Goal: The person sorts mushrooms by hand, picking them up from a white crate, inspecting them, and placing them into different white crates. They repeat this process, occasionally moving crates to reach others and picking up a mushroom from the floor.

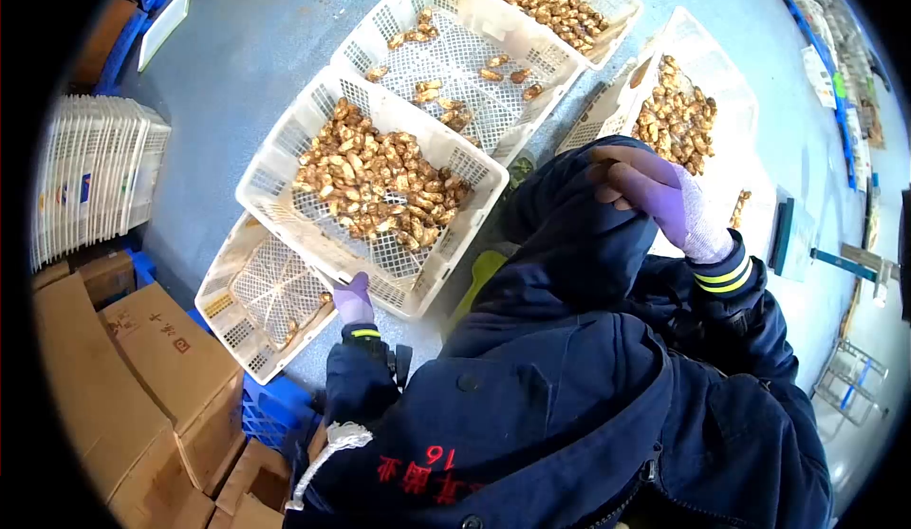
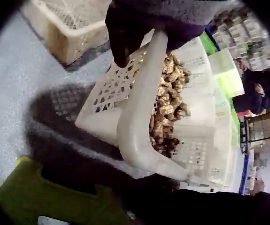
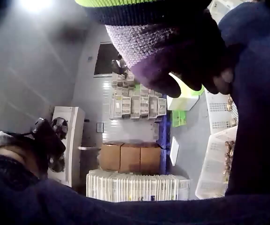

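Note:
My left hand (image 1: 354,301), in a purple glove, grips the near rim of a white mesh crate (image 1: 275,167). In the left wrist view, fingers (image 2: 122,52) curl over the crate's rim (image 2: 142,103). A heap of brown and cream mushroom-like pieces (image 1: 365,168) fills much of this crate. The crate overlaps a lower white crate (image 1: 220,292) holding a few pieces. My right hand (image 1: 655,192), gloved in purple and grey, hangs loosely bent beside my raised knee, holding nothing. In the right wrist view, its fingers (image 3: 172,84) are dark and partly hidden by the dark trousers.
Behind stand a sparsely filled crate (image 1: 380,21) and a fuller one (image 1: 622,7). Another loaded crate (image 1: 726,69) is at right. Stacked white crates (image 1: 100,178) and cardboard boxes (image 1: 171,339) line the left. Something yellow-green (image 1: 484,271) lies by my leg.

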The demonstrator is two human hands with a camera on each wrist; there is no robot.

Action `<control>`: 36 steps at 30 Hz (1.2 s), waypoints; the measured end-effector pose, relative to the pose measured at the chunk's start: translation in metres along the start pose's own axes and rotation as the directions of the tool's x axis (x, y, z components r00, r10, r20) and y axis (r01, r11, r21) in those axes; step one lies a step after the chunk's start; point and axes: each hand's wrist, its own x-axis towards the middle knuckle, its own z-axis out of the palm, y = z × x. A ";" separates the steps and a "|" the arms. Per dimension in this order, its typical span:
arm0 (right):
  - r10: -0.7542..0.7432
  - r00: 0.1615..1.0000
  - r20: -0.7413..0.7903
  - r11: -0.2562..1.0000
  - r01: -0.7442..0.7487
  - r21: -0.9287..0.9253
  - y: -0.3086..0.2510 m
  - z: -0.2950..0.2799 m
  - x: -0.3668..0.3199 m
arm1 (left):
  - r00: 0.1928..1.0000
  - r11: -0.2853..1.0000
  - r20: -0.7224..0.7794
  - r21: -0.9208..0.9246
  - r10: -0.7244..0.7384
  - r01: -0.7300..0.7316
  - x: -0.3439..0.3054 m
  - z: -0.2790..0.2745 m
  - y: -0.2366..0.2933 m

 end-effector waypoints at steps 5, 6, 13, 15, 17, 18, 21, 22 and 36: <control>0.026 0.999 -0.038 0.995 -0.023 0.093 0.010 -0.006 0.001 | 0.993 0.973 -0.045 -0.208 -0.113 0.102 0.006 0.004 0.002; 0.062 0.997 -0.045 0.990 -0.055 0.130 0.007 -0.003 0.002 | 0.987 0.972 -0.007 -0.177 -0.160 0.157 0.011 0.003 -0.011; -0.104 0.953 -0.283 0.982 0.144 0.124 -0.005 -0.023 -0.006 | 0.882 0.809 0.214 0.529 -0.420 0.256 -0.005 0.012 -0.028; -0.113 0.910 -0.400 0.984 0.159 0.083 0.008 -0.039 -0.005 | 0.821 0.603 0.249 0.786 -0.514 0.139 -0.001 0.002 -0.048; -0.068 0.897 -0.436 0.974 0.155 0.167 0.019 -0.049 -0.005 | 0.825 0.589 0.205 0.788 -0.526 0.180 -0.007 -0.009 -0.035; -0.053 0.896 -0.441 0.974 0.144 0.175 0.027 -0.057 -0.007 | 0.933 0.474 0.148 0.880 -0.327 0.027 0.006 -0.020 -0.058; 0.029 0.866 -0.499 0.987 0.053 0.150 0.065 -0.080 -0.013 | 0.992 0.509 0.056 0.861 -0.112 0.009 -0.008 -0.003 0.051; 0.024 0.866 -0.500 0.997 0.019 0.081 0.096 -0.094 -0.016 | 0.994 0.601 0.087 0.799 -0.071 -0.027 0.003 -0.006 0.068; 0.175 0.680 -0.712 0.955 -0.294 -0.046 0.198 -0.109 -0.154 | 0.536 0.643 0.609 0.056 0.584 -0.764 -0.143 0.141 0.429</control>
